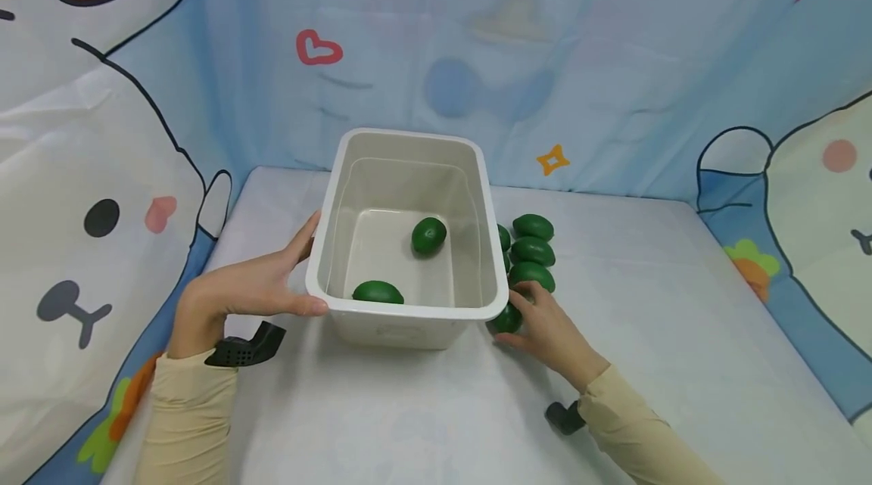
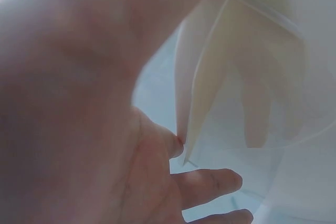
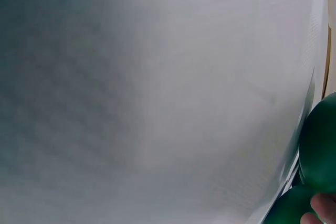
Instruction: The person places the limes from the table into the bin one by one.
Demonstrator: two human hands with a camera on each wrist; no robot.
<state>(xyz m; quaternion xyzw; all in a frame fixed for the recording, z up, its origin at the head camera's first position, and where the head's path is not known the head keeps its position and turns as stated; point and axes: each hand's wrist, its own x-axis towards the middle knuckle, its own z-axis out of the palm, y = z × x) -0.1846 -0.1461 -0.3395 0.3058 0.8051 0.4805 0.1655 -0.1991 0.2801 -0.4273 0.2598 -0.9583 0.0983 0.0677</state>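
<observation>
A deep white plastic bin [image 1: 409, 311] stands in the middle of the table in the head view. Two dark green oval fruits, one by the right wall [image 1: 428, 236] and one behind the front wall [image 1: 378, 292], lie inside it. My left hand [image 1: 262, 284] is at the bin's left side, thumb by the front corner; the left wrist view shows its fingers [image 2: 210, 187] extended. Beside the bin's right wall, my right hand [image 1: 548, 330] grips a green fruit [image 1: 506, 318] between thumb and fingers, partly under the rim.
Right of the bin, more green fruits [image 1: 534, 251] lie in rows, some partly hidden by its wall. A white cloth covers the table [image 1: 668, 303]. A printed blue curtain [image 1: 409, 84] hangs behind and at the sides.
</observation>
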